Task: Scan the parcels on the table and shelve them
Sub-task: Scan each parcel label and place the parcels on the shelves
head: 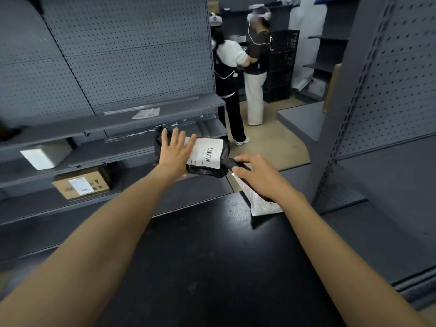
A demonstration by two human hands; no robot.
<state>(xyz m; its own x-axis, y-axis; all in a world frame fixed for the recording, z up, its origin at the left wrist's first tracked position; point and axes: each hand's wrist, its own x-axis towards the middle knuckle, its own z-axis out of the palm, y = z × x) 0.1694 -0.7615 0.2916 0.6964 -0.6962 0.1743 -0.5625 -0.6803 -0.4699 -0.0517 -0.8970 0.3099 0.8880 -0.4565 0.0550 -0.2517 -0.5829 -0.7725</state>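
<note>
My left hand (175, 152) lies spread flat on the black poly-bag parcel (207, 168), fingers splayed over its far left end and the edge of its white barcode label (207, 153); whether anything curls underneath I cannot tell. My right hand (256, 177) has its grip closed on a dark handheld scanner (233, 162), thumb and forefinger pinching it just right of the parcel; most of the scanner's body is hidden under my palm, so its shape is hard to make out. The parcel sits raised past the far edge of the black tabletop (200, 256). Beneath my right wrist a white mailer bag (262, 204) lies on the tabletop, partly covered by my hand. Left of my left hand, the grey shelves (132, 123) carry a cardboard box (82, 185) and a blurred white box (46, 153). Beyond the grip, two people (243, 64) stand with backs turned.
</note>
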